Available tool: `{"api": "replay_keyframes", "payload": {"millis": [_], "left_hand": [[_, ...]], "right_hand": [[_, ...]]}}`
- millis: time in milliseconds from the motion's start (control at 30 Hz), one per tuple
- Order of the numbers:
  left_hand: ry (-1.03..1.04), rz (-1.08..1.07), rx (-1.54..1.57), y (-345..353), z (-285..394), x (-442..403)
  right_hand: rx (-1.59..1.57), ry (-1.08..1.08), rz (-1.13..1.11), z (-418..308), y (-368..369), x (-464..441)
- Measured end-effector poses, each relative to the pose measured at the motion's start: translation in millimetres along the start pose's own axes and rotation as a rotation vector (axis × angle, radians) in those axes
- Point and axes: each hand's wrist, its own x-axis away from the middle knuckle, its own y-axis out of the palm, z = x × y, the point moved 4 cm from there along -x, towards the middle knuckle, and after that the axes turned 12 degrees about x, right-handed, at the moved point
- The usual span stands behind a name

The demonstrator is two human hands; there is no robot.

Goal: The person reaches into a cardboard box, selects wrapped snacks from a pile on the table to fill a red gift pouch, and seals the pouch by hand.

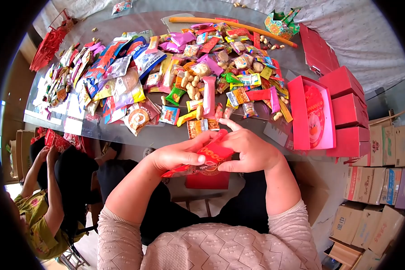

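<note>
A red pouch with gold lettering (213, 155) is held over my lap, at the near edge of the table. My left hand (180, 153) grips its left side, the thumb lying across the front. On the other side, my right hand (252, 148) is closed around the pouch's edge, with the index finger stretched toward the table. Part of the pouch is hidden behind my fingers. Just beyond my hands lie wrapped snacks (197, 128) and a long pink packet (209, 96). Beneath the pouch, a red box (207, 181) shows at my lap.
A wide heap of candies, snack packets and peanuts (193, 87) covers the glass table. An open red box (312, 112) and stacked red boxes (348, 110) stand right. An orange stick (234, 28) lies behind. Another person's hands (47, 154) hold something red at left. Cartons (369, 184) fill the right floor.
</note>
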Motion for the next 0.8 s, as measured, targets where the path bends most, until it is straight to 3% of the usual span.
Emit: {"api": "replay_keyframes", "payload": {"millis": [67,467,667,700,800], "left_hand": [[-0.026,0.045,-0.05,-4,-4,-2],[0.005,0.213,-0.046,-5,5,-1],[0.004,0.27,-0.023,-16,0,1],[0.009,0.28,-0.024,-21,-1,1],[0.022,0.319,0.028,-18,0,4]], "right_hand": [[0.035,0.02,-0.086,1,3,-1],[-0.038,0.043,-0.054,7,5,2],[-0.055,0.026,0.098,10,1,1],[-0.066,0.058,0.005,17,-3,3],[-0.092,0.204,0.407,34,-22,14]]}}
